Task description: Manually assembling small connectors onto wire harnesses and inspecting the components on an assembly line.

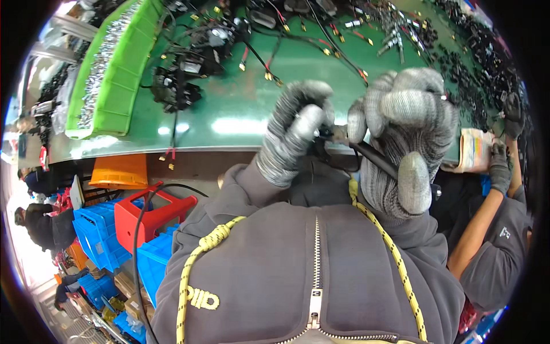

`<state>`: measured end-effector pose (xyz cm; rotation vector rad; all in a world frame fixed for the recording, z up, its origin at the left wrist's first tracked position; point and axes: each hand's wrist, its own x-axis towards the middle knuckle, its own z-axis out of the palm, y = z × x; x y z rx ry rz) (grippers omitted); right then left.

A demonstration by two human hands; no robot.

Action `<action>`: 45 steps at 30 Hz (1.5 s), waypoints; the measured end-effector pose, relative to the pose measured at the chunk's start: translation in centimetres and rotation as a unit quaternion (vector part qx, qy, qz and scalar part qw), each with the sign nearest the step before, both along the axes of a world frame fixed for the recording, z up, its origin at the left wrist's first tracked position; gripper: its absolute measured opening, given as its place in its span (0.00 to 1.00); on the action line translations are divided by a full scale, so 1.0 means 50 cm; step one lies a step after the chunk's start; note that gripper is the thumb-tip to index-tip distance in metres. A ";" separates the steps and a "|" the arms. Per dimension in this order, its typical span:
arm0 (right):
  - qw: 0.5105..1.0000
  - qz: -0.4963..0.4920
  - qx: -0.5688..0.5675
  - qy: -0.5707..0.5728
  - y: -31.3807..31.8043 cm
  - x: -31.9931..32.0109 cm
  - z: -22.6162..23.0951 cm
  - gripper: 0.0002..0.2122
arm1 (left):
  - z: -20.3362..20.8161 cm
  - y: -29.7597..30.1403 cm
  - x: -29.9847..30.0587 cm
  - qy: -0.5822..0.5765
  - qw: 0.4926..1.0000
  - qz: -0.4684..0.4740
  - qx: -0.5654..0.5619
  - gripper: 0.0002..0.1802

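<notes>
Both of my hands wear grey knit gloves and are raised at the table's near edge, close to my chest. In my right hand [409, 117] lies a slim black tool handle [377, 160], slanting across the palm under the curled fingers and thumb. Its exact kind does not show. My left hand [283, 137] is closed, thumb against fingers, at a small dark part [325, 136] between the two hands. That part is mostly hidden, and its shape is hard to make out.
Black cable assemblies [186, 66] with red and yellow connector ends lie across the green table [229, 103]. A long green bin [117, 86] of small metal pieces stands left. At right, a co-worker's gloved hand [500, 166] holds a cloth-like bundle [475, 150]. A red stool [150, 221] and blue crates [97, 235] are lower left.
</notes>
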<state>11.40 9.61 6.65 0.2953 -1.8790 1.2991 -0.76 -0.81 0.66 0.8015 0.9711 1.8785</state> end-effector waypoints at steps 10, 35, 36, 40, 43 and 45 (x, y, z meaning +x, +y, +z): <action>0.851 -0.091 -0.448 0.261 0.099 0.234 -0.073 0.15 | 0.179 0.087 -0.152 -0.193 0.972 0.084 0.109 0.13; 0.846 -0.147 -0.468 0.207 0.123 0.303 -0.088 0.15 | 0.144 -0.109 -0.259 0.812 0.511 0.256 -0.119 0.27; 0.833 -0.193 -0.473 0.213 0.121 0.306 -0.080 0.13 | 0.146 -0.128 -0.253 0.761 0.556 0.293 -0.161 0.31; 0.794 -0.493 -0.354 -0.037 0.164 0.303 -0.023 0.09 | -0.030 -0.196 -0.405 0.521 0.767 0.262 -0.268 0.38; 0.756 -0.615 0.007 -0.225 0.262 0.320 -0.069 0.10 | -0.036 -0.163 -0.383 0.518 0.749 0.280 -0.302 0.35; 0.705 -0.615 -0.020 -0.352 0.329 0.338 -0.080 0.10 | -0.052 -0.175 -0.381 0.454 0.819 0.278 -0.214 0.35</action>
